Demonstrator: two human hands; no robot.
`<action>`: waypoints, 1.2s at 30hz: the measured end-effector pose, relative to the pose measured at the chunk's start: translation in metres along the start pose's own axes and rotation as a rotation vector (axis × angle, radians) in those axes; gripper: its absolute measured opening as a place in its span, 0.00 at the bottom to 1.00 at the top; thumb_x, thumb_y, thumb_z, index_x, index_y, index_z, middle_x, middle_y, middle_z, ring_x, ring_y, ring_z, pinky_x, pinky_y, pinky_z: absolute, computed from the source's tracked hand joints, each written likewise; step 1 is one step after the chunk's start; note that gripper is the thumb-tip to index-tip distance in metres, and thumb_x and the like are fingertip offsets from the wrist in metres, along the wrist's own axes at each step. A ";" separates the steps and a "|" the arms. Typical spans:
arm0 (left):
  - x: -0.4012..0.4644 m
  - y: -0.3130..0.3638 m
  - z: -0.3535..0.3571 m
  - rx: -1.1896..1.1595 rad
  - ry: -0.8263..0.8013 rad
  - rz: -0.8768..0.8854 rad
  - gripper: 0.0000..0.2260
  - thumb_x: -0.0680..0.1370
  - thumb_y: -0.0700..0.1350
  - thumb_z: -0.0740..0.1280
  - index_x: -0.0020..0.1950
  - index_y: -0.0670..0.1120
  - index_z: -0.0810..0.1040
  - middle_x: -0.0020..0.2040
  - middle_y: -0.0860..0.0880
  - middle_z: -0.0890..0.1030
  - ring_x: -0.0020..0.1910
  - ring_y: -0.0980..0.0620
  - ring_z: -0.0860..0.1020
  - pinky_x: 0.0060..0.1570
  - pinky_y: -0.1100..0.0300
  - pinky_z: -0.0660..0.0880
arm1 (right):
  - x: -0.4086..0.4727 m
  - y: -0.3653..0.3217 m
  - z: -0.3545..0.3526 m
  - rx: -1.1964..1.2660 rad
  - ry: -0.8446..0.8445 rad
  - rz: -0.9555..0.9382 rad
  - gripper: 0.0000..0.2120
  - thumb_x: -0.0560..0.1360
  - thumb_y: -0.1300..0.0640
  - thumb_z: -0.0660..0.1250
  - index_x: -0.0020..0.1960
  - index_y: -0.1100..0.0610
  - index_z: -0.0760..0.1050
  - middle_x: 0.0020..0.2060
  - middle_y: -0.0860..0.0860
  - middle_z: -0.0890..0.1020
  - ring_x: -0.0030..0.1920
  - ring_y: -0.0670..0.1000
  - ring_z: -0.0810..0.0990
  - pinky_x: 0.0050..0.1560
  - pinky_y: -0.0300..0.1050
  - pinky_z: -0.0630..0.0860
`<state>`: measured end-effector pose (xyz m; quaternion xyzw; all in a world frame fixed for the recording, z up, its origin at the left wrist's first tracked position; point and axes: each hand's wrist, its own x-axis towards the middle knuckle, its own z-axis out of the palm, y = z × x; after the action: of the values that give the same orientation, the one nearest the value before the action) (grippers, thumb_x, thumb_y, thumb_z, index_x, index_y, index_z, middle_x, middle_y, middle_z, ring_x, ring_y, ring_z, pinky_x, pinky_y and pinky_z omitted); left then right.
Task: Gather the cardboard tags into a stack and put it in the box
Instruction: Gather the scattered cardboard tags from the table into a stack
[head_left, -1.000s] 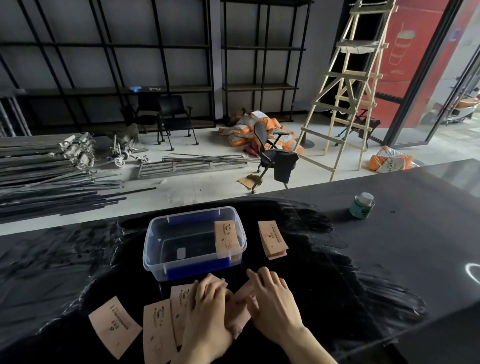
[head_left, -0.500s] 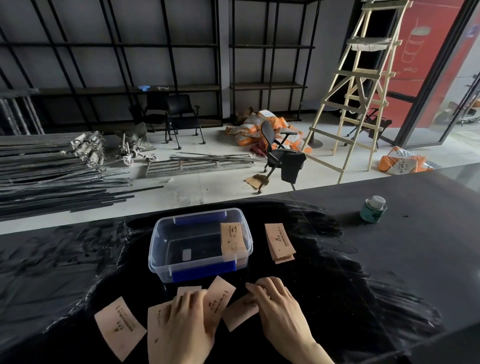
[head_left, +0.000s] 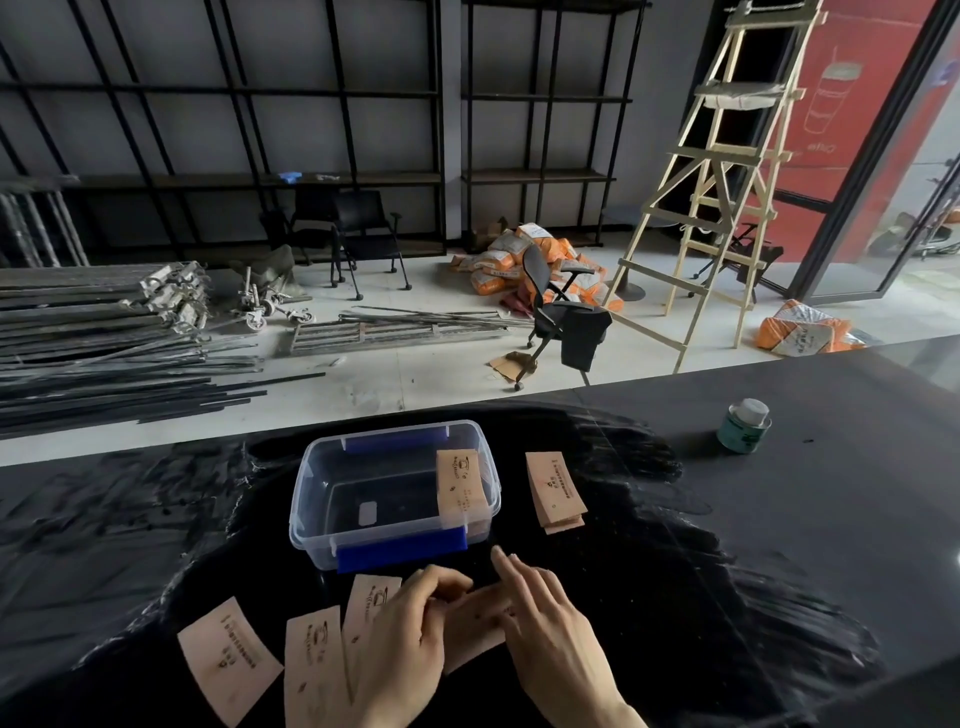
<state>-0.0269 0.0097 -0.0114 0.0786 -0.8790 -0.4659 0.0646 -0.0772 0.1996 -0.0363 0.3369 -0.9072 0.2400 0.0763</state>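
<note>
Both hands rest on a tan cardboard tag (head_left: 475, 618) on the black counter (head_left: 779, 545). The left hand (head_left: 405, 639) pinches its edge. The right hand (head_left: 550, 623) lies flat, fingers spread, just before the clear plastic box (head_left: 311, 499).

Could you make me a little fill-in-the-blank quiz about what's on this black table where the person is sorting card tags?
1. The clear plastic box has clips coloured ____.
2. Inside the box, one cardboard tag leans against its ____ wall.
3. A small pile of tags lies on the table to the ____ of the box.
4. The green tin near the table's far edge has a ____ cap.

Missing words: blue; right; right; white
</note>
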 end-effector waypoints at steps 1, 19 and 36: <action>-0.003 0.001 0.004 -0.055 -0.014 -0.003 0.18 0.81 0.37 0.65 0.54 0.62 0.80 0.51 0.63 0.84 0.54 0.60 0.83 0.57 0.59 0.80 | -0.001 0.000 -0.001 -0.004 -0.005 -0.010 0.34 0.80 0.55 0.67 0.82 0.51 0.58 0.78 0.51 0.69 0.74 0.52 0.70 0.63 0.44 0.80; -0.023 -0.020 -0.040 0.705 0.102 -0.429 0.46 0.70 0.69 0.67 0.81 0.51 0.56 0.77 0.50 0.69 0.77 0.48 0.65 0.78 0.49 0.61 | -0.001 0.004 0.007 -0.027 0.044 -0.020 0.21 0.75 0.58 0.76 0.65 0.51 0.75 0.54 0.49 0.78 0.55 0.51 0.78 0.43 0.43 0.83; -0.007 -0.002 -0.023 0.251 0.034 -0.251 0.20 0.75 0.39 0.75 0.59 0.60 0.77 0.50 0.59 0.81 0.50 0.60 0.81 0.57 0.59 0.80 | -0.001 0.003 0.001 -0.025 0.007 -0.033 0.23 0.72 0.56 0.78 0.65 0.50 0.76 0.56 0.49 0.80 0.58 0.52 0.80 0.44 0.44 0.84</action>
<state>-0.0159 -0.0081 -0.0006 0.2029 -0.9122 -0.3557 0.0106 -0.0780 0.2019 -0.0389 0.3501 -0.9042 0.2285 0.0877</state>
